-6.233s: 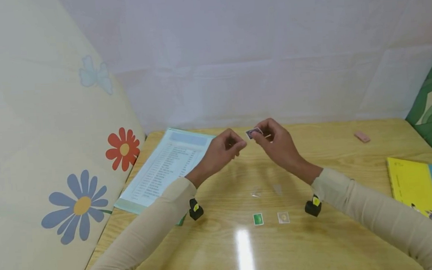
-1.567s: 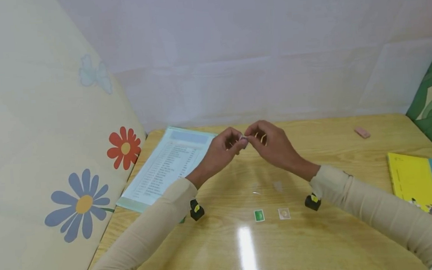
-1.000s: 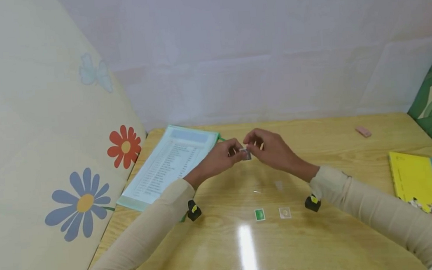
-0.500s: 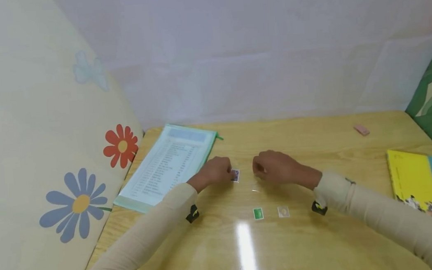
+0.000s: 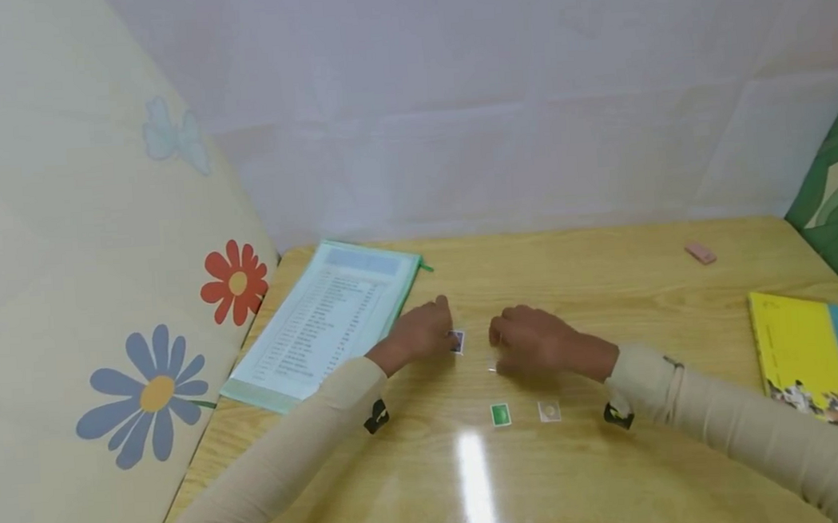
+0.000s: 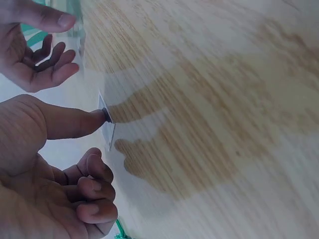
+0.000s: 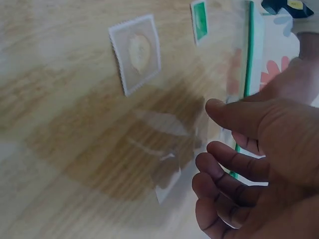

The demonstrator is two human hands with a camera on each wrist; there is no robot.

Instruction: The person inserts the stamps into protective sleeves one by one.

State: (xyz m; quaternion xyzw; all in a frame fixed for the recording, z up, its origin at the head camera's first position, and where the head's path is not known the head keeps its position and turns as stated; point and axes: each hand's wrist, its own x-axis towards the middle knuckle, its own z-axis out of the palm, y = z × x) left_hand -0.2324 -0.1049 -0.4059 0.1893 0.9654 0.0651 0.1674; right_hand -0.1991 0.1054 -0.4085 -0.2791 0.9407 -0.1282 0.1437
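A small dark purple stamp with a white border (image 5: 460, 342) lies on the table beside my left hand (image 5: 423, 331). In the left wrist view, my left thumb (image 6: 75, 122) is stretched out with its tip on the stamp (image 6: 108, 135), while the other fingers curl loosely. My right hand (image 5: 535, 340) hovers low over the table with loosely bent fingers and nothing between them. Below its fingertips, in the right wrist view, lie thin clear plastic pieces (image 7: 168, 181). Nearer me are a green stamp (image 5: 500, 415) and a pale stamp with a round motif (image 5: 550, 411).
A printed sheet in a green-edged clear folder (image 5: 315, 324) lies at the left. A yellow book (image 5: 798, 342) sits at the right, with a pink eraser (image 5: 700, 253) behind it. A flowered panel (image 5: 67, 275) borders the left side.
Earlier both hands held the purple stamp up and handled it. They have since come down and parted; the stamp now lies on the table under the left thumb, and the right hand is over the plastic pieces.
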